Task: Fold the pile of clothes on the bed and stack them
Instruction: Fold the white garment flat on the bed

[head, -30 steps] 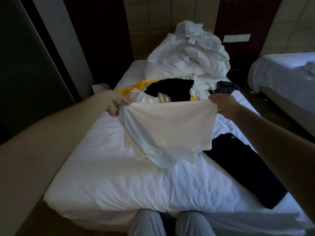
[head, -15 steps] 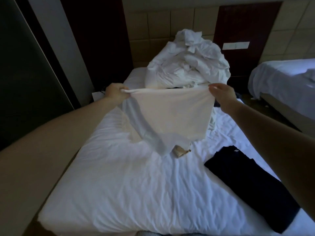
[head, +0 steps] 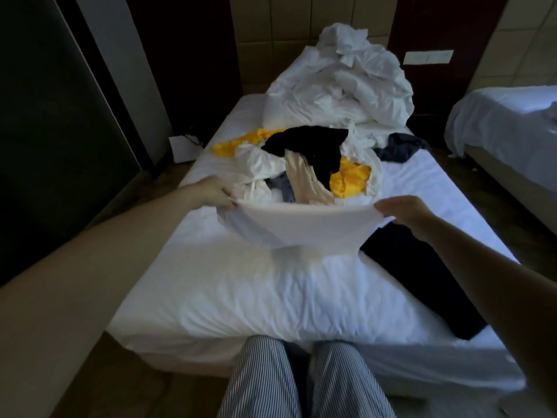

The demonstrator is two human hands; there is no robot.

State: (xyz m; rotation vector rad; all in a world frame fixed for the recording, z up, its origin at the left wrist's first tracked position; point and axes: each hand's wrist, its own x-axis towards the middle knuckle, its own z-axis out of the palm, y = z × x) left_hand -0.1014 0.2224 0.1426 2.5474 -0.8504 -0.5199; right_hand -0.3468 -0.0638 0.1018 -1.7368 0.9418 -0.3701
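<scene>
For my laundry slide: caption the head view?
Left hand and right hand hold a white garment stretched over the bed; clothes pile behind, dark garment flat at right.

A bedroom, seemingly a hotel room: a single bed (head: 241, 297) in white sheets, a second bed (head: 506, 122) to its right, white bedding (head: 346, 92) heaped at its head, padded wall panels (head: 265, 25) and a switch plate (head: 428, 57) behind it.

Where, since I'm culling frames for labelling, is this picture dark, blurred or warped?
Head view: the white garment held by the left hand and right hand smears along its lower edge. Head view: the left wall and floor sink near black; the bed sheet is bright. Head view: wide-angle stretch swells both forearms at the corners.
</scene>
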